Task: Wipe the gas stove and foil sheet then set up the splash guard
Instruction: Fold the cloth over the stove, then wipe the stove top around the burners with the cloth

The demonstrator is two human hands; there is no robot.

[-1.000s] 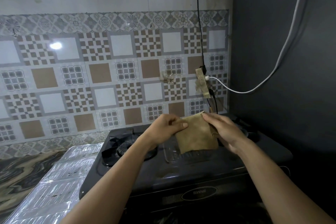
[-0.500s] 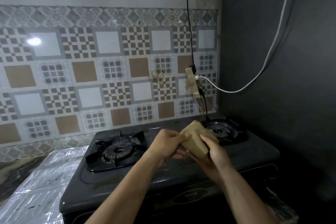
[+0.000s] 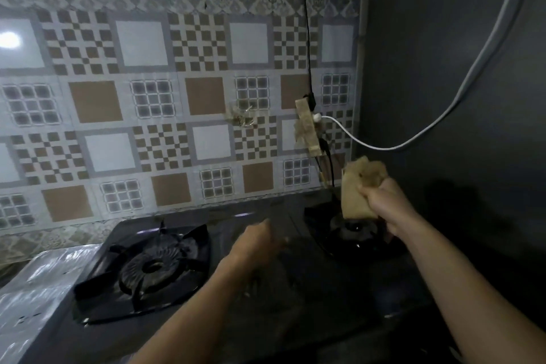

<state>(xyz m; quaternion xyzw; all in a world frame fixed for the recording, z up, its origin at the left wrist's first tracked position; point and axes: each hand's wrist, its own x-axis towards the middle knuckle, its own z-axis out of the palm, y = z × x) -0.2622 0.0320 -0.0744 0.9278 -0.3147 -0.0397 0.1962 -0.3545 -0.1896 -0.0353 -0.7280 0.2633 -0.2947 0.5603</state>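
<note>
Presently the cloth point(image 3: 359, 189) is gripped, bunched, in the right hand point(image 3: 384, 204) directly above the stove's point(image 3: 295, 289) right burner point(image 3: 354, 233), nearer than the blurred, seemingly empty left hand point(image 3: 254, 245) at centre.

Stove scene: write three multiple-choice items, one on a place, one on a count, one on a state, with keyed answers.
1. Where is the foil sheet?
A. left of the stove
B. right of the stove
C. taped to the wall

2. How many burners show on the stove?
A. one
B. two
C. four

3. What is the state of the cloth?
A. spread flat on the stove
B. hanging from the cord
C. bunched in the right hand

Answers:
1. A, the foil lies at the stove's left edge.
2. B, the left burner and the right burner are the only two.
3. C, the right hand grips it above the right burner, while the left hand holds nothing.
</note>
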